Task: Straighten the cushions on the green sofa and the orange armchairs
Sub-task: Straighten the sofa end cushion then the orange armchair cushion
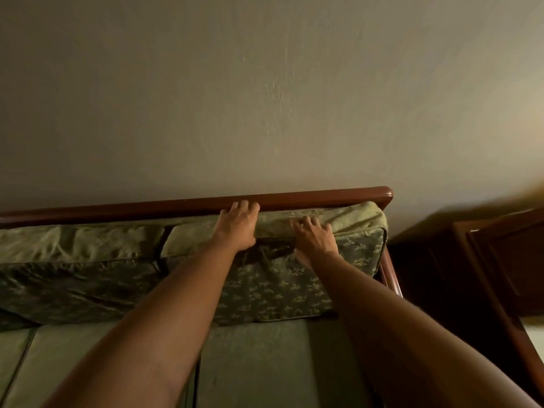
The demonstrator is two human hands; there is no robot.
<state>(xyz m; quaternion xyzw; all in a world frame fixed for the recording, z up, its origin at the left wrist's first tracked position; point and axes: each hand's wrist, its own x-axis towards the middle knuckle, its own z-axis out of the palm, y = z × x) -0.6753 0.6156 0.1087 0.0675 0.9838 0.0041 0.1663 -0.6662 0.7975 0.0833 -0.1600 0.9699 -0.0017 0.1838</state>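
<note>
While the neighbouring back cushion [79,260] sags left of it, the right back cushion [294,278] runs lengthwise under the wooden rail [323,197]; left hand [238,225] and right hand [315,240] lie splayed, pressing its top, neither gripping.

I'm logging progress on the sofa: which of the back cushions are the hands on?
The right-end back cushion, next to the sofa's wooden arm. Both the left hand and right hand press its top edge; the back cushion to its left is untouched.
</note>
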